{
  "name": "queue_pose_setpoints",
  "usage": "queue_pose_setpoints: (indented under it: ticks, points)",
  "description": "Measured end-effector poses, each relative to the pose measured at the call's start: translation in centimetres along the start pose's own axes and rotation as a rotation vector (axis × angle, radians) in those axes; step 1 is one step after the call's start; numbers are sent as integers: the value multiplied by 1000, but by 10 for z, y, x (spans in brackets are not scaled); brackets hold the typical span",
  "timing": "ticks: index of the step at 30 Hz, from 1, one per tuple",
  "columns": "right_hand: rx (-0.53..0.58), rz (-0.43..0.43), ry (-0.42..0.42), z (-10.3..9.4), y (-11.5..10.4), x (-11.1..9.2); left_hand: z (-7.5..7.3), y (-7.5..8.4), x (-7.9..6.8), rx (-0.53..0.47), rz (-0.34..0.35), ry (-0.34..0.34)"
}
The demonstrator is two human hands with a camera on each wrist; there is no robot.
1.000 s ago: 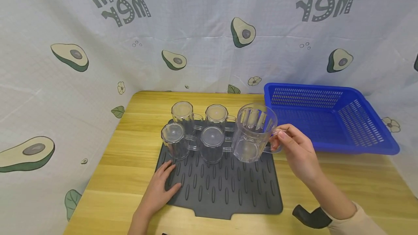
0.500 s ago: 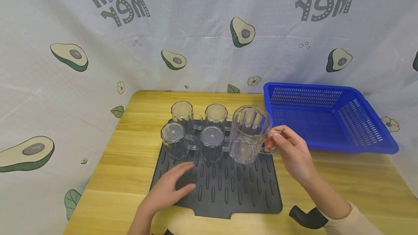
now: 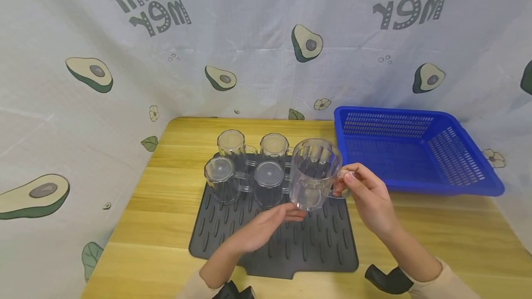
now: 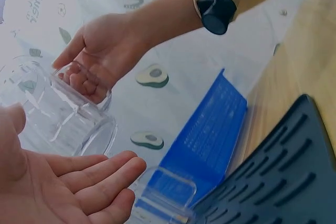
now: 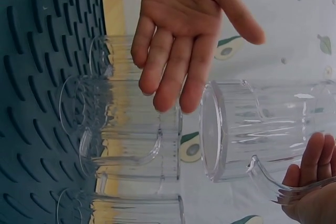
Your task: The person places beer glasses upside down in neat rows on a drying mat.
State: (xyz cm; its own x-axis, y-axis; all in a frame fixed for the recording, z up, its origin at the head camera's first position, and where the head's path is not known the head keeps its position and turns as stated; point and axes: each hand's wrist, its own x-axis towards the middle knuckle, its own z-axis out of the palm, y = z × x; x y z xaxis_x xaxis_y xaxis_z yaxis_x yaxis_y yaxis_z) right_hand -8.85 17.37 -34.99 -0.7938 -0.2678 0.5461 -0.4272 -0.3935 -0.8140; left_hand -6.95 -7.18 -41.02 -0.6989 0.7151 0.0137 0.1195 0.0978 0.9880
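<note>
A clear mug [image 3: 314, 174] is held above the dark mat by my right hand [image 3: 370, 197], its fingers curled round the handle on the right side. The mug's mouth faces up, a little tilted. Under the mug's base, my left hand [image 3: 266, 227] is stretched out with straight fingers. In the right wrist view the left hand [image 5: 181, 35] shows a spread palm close to the base of the mug [image 5: 257, 129]; whether it touches cannot be told. Several more clear mugs stand upside down on the mat, the nearest a front mug [image 3: 269, 183].
The dark ridged drying mat [image 3: 287, 255] lies on a wooden table [image 3: 149, 225]. A blue perforated basket [image 3: 420, 188] stands at the back right. A white curtain with avocado prints [image 3: 257, 26] hangs behind and to the left.
My left hand has lifted from the mat's left side and moved right to beneath the mug, turning its palm. My right hand has brought the mug slightly left and down.
</note>
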Motion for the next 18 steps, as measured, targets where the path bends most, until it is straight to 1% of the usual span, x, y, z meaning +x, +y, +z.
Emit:
queue_pose_setpoints:
  ticks: [3, 7, 11, 13, 15, 18]
  points:
    - [-32, -7, 3, 0, 0, -2, 3, 2, 7, -14, -31, 9]
    - [-67, -16, -7, 0, 0, -4, 4, 4, 10, -34, -36, 22]
    - [-129, -11, -22, -1, -2, -8, 2, 3, 12, -83, -4, 22]
    - [-161, -22, -51, -1, -3, -9, 2, 3, 13, -112, 17, 25]
    - [-221, -34, -90, -2, -5, -11, 1, 3, 14, -141, 38, 34]
    - [-326, -48, -142, -2, -8, -12, -1, 2, 15, -172, 47, 55]
